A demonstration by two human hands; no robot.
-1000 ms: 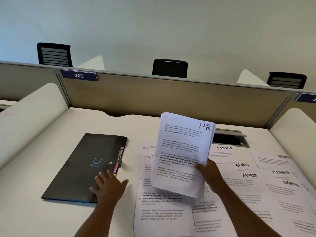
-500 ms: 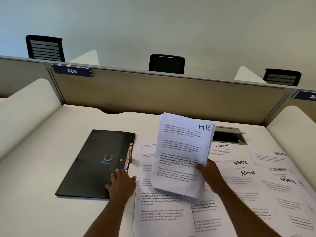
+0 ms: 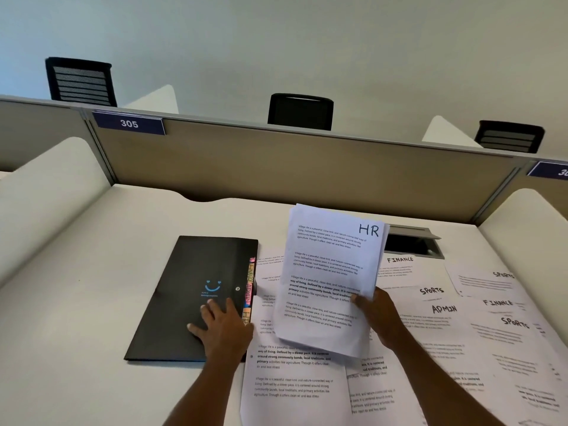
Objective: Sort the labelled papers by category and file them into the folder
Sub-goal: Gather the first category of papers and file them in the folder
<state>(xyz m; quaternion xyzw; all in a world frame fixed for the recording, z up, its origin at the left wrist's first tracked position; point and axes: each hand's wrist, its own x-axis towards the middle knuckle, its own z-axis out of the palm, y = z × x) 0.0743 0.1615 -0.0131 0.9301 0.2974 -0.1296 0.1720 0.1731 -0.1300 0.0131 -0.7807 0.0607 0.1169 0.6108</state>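
Black folder point(image 3: 190, 296) is now dragged nearer the loose papers point(image 3: 455, 339), pressed under the flat, spread fingers of the left hand point(image 3: 221, 327). HR stack point(image 3: 329, 278) is held pinched aloft by the right hand point(image 3: 378, 315). Opening is judged next.

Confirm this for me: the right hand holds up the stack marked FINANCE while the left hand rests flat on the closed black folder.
Not quite. The stack in the right hand is marked HR, not FINANCE, as the head view shows. The left hand does rest flat on the closed black folder.
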